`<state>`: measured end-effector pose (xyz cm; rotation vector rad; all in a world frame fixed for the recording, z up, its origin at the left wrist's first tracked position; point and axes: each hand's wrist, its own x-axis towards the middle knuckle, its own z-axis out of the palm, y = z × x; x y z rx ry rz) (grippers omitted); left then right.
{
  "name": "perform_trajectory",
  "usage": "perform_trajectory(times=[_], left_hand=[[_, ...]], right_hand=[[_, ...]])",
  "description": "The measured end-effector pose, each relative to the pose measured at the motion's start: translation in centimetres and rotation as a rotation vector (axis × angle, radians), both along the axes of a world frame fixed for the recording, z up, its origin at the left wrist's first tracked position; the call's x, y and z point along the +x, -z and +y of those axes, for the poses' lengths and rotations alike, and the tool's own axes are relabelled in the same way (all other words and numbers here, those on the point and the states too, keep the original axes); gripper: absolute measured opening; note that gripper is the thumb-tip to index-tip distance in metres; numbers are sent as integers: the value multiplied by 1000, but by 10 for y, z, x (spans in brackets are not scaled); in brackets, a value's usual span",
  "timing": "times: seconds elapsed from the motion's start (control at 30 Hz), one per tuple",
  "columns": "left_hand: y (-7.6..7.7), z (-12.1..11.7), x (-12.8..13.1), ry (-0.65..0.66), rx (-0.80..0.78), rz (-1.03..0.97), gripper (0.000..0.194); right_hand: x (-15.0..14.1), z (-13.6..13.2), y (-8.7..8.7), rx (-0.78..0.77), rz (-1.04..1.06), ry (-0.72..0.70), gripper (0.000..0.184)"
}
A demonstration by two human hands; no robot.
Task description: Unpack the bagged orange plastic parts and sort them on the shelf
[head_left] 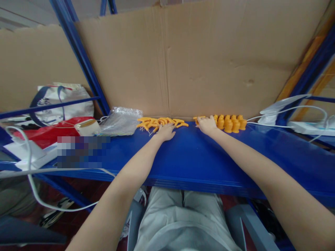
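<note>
My left hand (166, 132) lies over the near side of a pile of orange curved plastic pieces (146, 123), its fingers spread. Short metal chains (150, 132) hang from some of these pieces. Farther right, my right hand (206, 124) has its fingers bent around an orange plastic piece (200, 118), whose shape is mostly covered by the hand. Just beside that hand, several orange bottle-shaped figures (228, 124) stand upright in rows.
Blue shelf top (183, 157) stretches in front of me, with a cardboard wall (209, 59) behind. On the left are clear plastic bags (123, 122), a tape roll (87, 127), a red bag (54, 132) and a white tote (65, 101). White cables (288, 111) run along the right.
</note>
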<state>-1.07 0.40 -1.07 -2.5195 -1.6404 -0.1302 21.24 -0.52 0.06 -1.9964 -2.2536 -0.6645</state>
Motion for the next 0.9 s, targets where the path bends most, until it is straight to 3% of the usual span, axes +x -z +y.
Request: perform_trajectory(times=[0.17,0.3,0.63,0.8,0.9], left_hand=[[5,3,3,63,-27,-21,52],[7,5,4,49,-39,5,53],[7,8,3,92,-34,-11,50],[8,7,6,78,-36,-19,49],[10,7,7,70,-24,-18,50]], right_hand=[[-2,2,5,-147,77,31,52],[3,2,4,-180,115,38,53],[41,-16,-18,-116,163,70,48],[76,-20,-8,0,211,134,50],[90,-19,1,-19,233,147,49]])
